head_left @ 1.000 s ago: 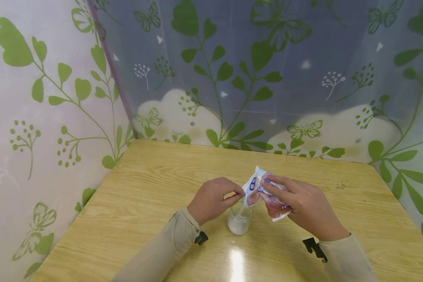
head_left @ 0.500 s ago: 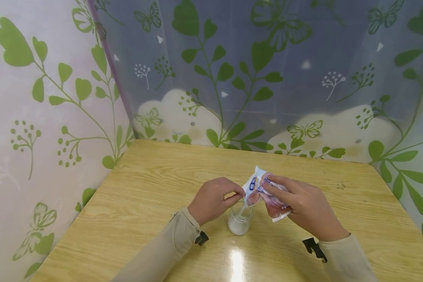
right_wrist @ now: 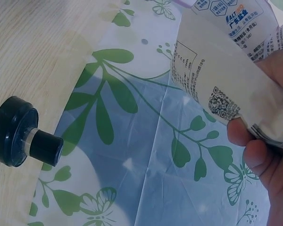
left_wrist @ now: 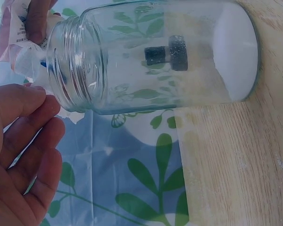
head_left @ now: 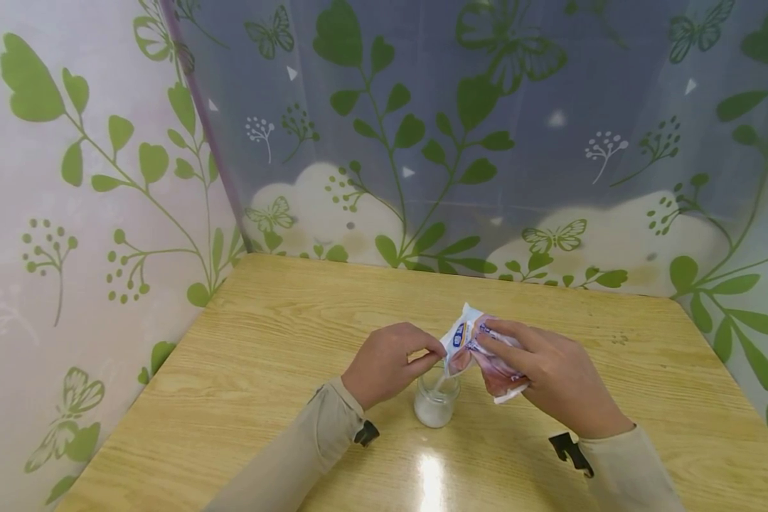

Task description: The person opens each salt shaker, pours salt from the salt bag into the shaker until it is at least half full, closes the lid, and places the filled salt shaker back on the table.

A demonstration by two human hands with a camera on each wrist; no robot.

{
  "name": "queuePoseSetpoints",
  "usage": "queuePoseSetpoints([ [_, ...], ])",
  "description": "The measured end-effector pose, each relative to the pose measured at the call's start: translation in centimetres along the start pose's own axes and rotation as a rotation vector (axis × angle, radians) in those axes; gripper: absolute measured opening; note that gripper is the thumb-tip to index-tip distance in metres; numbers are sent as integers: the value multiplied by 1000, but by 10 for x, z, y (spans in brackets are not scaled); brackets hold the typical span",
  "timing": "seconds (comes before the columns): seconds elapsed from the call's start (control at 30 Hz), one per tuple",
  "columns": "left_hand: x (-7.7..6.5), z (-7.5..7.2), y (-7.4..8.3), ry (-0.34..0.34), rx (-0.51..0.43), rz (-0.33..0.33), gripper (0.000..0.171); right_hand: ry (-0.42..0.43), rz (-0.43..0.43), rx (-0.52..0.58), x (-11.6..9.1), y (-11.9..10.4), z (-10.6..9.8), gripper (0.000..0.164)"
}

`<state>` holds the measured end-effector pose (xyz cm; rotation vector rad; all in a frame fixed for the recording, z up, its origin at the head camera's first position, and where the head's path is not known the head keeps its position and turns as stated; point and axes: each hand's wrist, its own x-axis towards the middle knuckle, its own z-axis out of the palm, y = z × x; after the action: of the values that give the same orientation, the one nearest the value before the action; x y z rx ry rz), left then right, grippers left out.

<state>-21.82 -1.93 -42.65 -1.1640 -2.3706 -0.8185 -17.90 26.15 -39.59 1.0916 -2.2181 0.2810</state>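
A glass jar [head_left: 434,409] stands upright on the table, with a layer of white salt [left_wrist: 238,54] at its bottom. Above its mouth a pink and white salt bag [head_left: 499,363] is tipped down to the left. My right hand [head_left: 566,377] grips the bag's body, fingers over the front. My left hand [head_left: 390,359] pinches the bag's lower left corner between thumb and index finger, right at the jar's rim. A pale streak runs from that corner into the jar. Printing and a code show on the bag's back [right_wrist: 203,80] in the right wrist view.
A black lid-like piece with a narrower stub [right_wrist: 14,132] rests on the table beyond the jar; the head view does not show it. Patterned curtains [head_left: 384,142] border the wooden table [head_left: 307,306] at the back and sides.
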Motion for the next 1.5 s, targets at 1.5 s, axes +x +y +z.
queuePoseSetpoints([
  [1.5, 0, 0, 1, -4, -36, -21, 6, 7, -2, -10, -2, 2, -1, 46],
])
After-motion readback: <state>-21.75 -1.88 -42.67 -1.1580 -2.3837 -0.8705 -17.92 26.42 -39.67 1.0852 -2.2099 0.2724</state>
